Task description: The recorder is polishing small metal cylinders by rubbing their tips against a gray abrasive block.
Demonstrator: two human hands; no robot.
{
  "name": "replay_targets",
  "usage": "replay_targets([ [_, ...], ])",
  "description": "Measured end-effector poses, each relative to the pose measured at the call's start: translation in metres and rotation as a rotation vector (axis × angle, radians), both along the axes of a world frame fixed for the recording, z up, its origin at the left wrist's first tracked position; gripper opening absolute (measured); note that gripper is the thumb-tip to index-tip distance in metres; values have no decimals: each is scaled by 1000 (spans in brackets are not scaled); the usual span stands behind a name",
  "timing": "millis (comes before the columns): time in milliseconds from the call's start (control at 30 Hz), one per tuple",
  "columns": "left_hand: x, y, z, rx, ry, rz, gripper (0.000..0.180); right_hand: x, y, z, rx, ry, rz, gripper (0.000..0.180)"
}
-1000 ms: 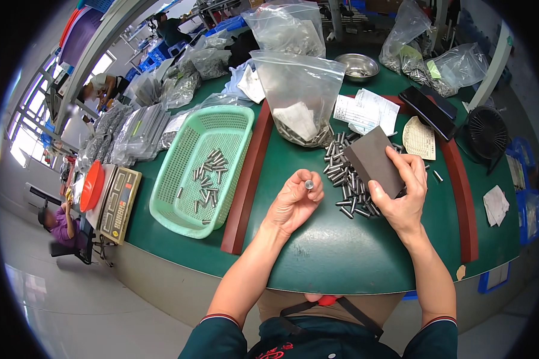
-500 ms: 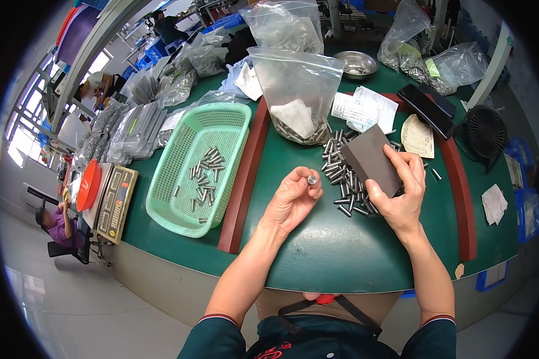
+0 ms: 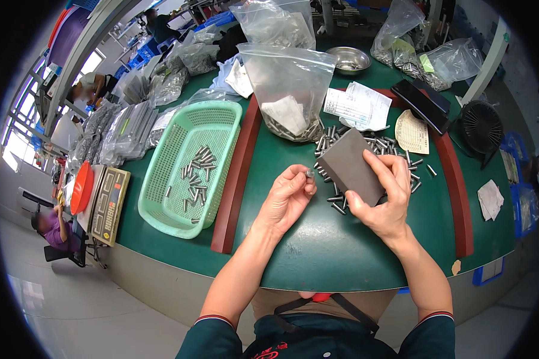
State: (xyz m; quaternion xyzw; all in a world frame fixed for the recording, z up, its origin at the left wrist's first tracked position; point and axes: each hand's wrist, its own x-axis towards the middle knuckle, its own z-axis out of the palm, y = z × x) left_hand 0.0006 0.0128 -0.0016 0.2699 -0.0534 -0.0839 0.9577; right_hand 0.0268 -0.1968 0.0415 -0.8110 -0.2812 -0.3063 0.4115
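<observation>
My left hand [image 3: 286, 203] pinches a short metal pin [image 3: 309, 173] between thumb and fingers, its round end facing up. In my right hand [image 3: 384, 209] is a grey-brown rectangular block [image 3: 354, 164], gripped along its right side and tilted, just right of the pin and apart from it. Beneath and behind the block lies a loose pile of similar metal pins [image 3: 335, 206], partly hidden by it. To the left, a green perforated plastic basket [image 3: 151, 200] has several pins [image 3: 202, 161] on its bottom.
Dark red rails [image 3: 238, 173] flank the green tabletop [image 3: 308, 263]. Behind the pile stand a zip bag of pins [image 3: 287, 84], papers [image 3: 359, 107] and a metal bowl [image 3: 348, 60]. A phone [image 3: 422, 106] and black fan [image 3: 482, 128] sit right; a scale [image 3: 111, 206] stands left.
The block in my right hand has moved left and toward me, closer to the pin, uncovering more of the pile on the right. My left hand still holds the pin. The view has shifted slightly.
</observation>
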Motion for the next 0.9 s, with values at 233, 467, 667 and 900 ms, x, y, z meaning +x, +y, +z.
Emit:
replay_targets([
  [233,-17,-29,4,59,250,58,36,-16,17,2,-40,-105,134,69],
  [467,-8,-23,3,6,-18,-172,13,18,-6,-14,98,37,-91,62],
  [667,-12,-24,3,19,58,-141,13,-1,9,-5,63,-13,-11,65],
  [900,-9,-24,-1,52,19,-150,17,4,4,-7,61,-15,-70,66],
])
